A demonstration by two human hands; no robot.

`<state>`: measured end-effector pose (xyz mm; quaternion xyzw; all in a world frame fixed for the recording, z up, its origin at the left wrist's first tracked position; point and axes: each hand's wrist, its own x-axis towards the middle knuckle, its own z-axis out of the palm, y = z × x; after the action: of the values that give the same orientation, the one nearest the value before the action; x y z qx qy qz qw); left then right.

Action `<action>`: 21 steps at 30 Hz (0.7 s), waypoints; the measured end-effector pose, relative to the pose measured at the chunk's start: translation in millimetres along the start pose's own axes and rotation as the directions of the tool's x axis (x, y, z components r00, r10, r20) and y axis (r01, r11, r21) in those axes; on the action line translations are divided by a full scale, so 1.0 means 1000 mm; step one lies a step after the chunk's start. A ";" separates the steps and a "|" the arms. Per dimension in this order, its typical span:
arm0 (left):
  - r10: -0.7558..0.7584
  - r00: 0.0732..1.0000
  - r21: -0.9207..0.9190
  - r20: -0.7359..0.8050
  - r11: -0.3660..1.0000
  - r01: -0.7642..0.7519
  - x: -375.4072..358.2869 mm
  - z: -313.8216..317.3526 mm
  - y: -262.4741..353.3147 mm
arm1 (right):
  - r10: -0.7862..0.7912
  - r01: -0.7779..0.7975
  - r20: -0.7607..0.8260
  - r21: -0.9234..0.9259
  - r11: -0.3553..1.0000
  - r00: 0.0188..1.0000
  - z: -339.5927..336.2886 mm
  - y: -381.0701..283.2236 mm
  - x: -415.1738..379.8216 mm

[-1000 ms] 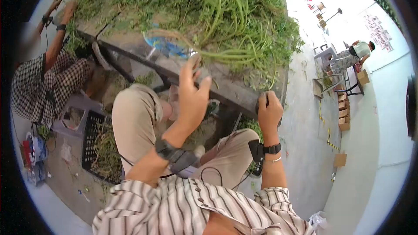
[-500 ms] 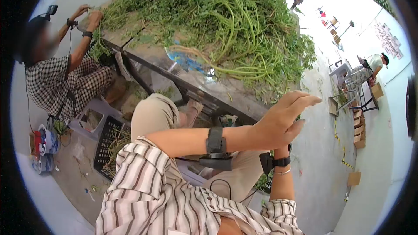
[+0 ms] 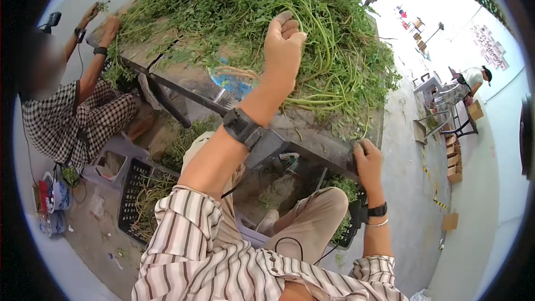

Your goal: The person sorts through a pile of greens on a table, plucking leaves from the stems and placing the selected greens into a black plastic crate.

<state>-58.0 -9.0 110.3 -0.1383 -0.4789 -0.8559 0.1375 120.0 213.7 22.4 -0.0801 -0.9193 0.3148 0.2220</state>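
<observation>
My left hand point(image 3: 283, 50) is over the table, its fingers curled against the long pale-green stems point(image 3: 317, 36) at the front of a heap of leafy plants point(image 3: 239, 3). It appears to grip some stems, though the palm side is partly hidden. My right hand point(image 3: 368, 164) is at the front right corner of the table point(image 3: 329, 153), fingers bent over the dark edge. Nothing else shows in the right hand. A blue-and-clear plastic piece point(image 3: 233, 82) lies on the tabletop left of my left forearm.
A co-worker point(image 3: 56, 106) in a checked shirt sits at left, holding a sprig. A black crate point(image 3: 134, 206) of stems stands on the floor at left. Another dark crate point(image 3: 351, 226) with greens is below my right hand. Farther right, another person point(image 3: 468, 83) bends by cardboard boxes point(image 3: 454, 159).
My left hand has swung up and left from in front of the table to the stems, its fingers now curled. My right hand has come up onto the table edge.
</observation>
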 end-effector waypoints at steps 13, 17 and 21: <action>-0.285 0.958 -0.021 -0.025 0.959 0.284 0.021 -0.023 -0.033 | -0.120 -0.126 0.294 0.697 0.706 0.948 0.024 -0.147 0.168; -0.320 0.947 -0.007 -0.038 0.947 0.320 0.022 -0.024 -0.045 | -0.128 -0.225 0.431 0.675 0.703 0.893 0.068 -0.152 0.206; -0.335 0.939 -0.059 -0.078 0.942 0.331 0.020 -0.019 -0.036 | -0.105 -0.363 0.523 0.708 0.606 0.846 0.086 -0.159 0.217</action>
<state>-91.4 -9.5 79.9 -0.0211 -0.4695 -0.8826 0.0085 -113.8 103.9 137.6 0.0434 -0.7018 0.7096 -0.0444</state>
